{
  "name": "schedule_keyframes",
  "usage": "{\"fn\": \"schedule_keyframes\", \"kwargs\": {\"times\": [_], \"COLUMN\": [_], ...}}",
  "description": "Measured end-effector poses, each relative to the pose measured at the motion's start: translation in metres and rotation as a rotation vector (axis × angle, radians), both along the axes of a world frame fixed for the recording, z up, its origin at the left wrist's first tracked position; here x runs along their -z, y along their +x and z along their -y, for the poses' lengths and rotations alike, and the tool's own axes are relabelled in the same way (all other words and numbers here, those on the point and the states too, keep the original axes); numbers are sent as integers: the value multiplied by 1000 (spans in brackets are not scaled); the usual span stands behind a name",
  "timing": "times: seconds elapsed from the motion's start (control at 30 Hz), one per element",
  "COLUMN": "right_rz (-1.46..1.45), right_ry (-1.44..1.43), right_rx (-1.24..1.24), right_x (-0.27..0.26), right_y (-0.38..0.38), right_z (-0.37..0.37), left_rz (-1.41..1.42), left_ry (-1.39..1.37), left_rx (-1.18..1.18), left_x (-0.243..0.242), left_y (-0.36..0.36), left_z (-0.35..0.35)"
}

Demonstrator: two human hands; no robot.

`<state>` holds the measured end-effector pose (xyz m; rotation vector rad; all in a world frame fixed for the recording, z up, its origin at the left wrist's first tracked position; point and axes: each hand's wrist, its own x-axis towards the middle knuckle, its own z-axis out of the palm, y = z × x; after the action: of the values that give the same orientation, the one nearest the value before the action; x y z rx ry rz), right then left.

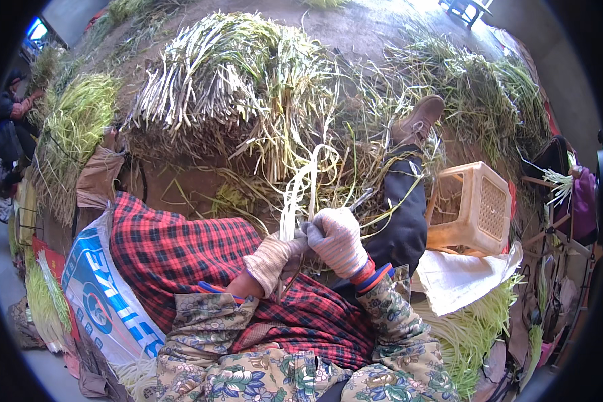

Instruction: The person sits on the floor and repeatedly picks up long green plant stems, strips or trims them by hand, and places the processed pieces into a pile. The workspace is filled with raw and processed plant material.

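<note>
My left hand, in a knitted work glove, grips a small bunch of pale leafy stalks in front of my lap. The leaf ends loop and curl away from me. My right hand, in a striped knitted glove, meets the left one with its thumb and fingers pinched on a pale stalk beside the bunch. Where the stalks pass between the hands, the fingers partly hide them. A red and black checked cloth lies over my lap below both hands.
Beyond my lap lies a large heap of stalks, with loose trimmings before it. An orange plastic stool lies tipped to the right, near a white sack on yellow-green stalks. A printed sack is left. Another person sits far left.
</note>
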<state>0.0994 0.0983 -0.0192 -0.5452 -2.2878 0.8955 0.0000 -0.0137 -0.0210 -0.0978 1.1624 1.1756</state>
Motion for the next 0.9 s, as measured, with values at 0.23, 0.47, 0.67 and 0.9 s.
{"fn": "schedule_keyframes", "kwargs": {"times": [0.23,0.47,0.67,0.9], "right_rz": [-9,-39,-38,-119], "right_ry": [-196,-383,-618,-1153], "right_rx": [29,50,35,87], "right_x": [3,6,5,2], "right_y": [4,10,12,15], "right_z": [-1,0,4,14], "left_rz": [1,-4,-17,-14], "left_ry": [35,48,56,75], "left_rx": [28,29,15,-25], "left_x": [-7,-9,-8,-7], "left_y": [-1,1,1,2], "left_z": [3,1,-1,-1]}}
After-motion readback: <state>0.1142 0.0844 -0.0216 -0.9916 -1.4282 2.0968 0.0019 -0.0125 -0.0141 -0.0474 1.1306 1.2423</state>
